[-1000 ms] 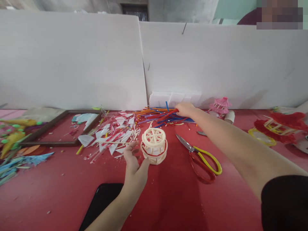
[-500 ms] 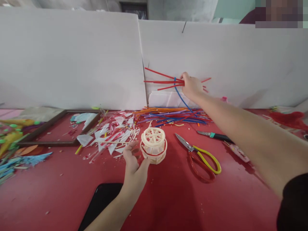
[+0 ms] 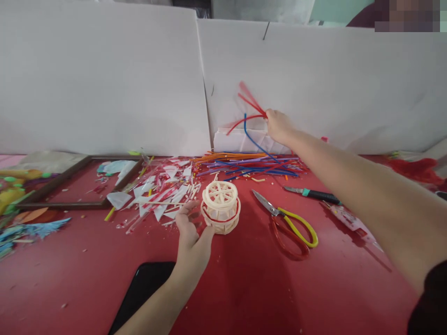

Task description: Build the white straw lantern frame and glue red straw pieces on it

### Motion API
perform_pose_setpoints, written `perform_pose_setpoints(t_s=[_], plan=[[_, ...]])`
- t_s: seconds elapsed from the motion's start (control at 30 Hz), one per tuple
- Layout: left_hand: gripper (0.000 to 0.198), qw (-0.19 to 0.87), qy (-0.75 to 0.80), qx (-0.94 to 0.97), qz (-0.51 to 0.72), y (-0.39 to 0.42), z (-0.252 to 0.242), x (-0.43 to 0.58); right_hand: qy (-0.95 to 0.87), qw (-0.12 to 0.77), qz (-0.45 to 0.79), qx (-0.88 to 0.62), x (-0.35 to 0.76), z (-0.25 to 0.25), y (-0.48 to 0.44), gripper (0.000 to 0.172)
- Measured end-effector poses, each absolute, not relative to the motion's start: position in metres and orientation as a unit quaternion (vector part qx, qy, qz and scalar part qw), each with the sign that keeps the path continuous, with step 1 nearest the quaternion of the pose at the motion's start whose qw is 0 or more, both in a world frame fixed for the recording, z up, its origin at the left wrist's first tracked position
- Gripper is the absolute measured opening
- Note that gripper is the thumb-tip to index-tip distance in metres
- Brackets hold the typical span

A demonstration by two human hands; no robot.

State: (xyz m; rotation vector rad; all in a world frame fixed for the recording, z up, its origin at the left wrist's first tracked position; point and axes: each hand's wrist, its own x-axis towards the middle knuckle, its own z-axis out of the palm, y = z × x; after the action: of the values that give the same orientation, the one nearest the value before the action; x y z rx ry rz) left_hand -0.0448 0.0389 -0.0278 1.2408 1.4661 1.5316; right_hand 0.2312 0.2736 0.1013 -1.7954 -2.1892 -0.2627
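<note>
My left hand (image 3: 190,237) lies beside a small round cream-coloured openwork model (image 3: 220,209). Its fingers are curved and apart, and the thumb is at the model's lower left edge; whether it presses on it I cannot tell. The model has a spoked top and a red band round its middle. My right hand (image 3: 279,126) is raised before the white panel, closed round several thin red sticks (image 3: 253,104) that fan out to the left, blurred at their tips. A blue stick (image 3: 256,142) hangs beside them, reaching down toward the pile.
Orange, purple and blue sticks (image 3: 244,165) lie along the panel (image 3: 314,83). Scissors (image 3: 275,211), a utility knife (image 3: 314,195) and a phone (image 3: 145,288) are on the red table (image 3: 244,288). Scraps (image 3: 164,190) and a brown frame (image 3: 63,205) spread leftward.
The red sticks in my right hand have swung upward and spread. The blue stick's upper end has shifted left and away from them. My left hand stays by the model.
</note>
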Motion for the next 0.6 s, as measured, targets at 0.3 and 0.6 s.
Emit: perform_pose_setpoints(t_s=[0.3,0.6], plan=[[0.055,0.342,0.554,0.482,0.586,0.037,-0.027,-0.044,-0.745,0.166,-0.103,-0.638,0.237,0.104,0.262,0.037],[0.050,0.324,0.552,0.505,0.579,0.034,-0.021,-0.041,-0.844,-0.037,0.069,-0.531,0.247,0.074,0.236,0.018]])
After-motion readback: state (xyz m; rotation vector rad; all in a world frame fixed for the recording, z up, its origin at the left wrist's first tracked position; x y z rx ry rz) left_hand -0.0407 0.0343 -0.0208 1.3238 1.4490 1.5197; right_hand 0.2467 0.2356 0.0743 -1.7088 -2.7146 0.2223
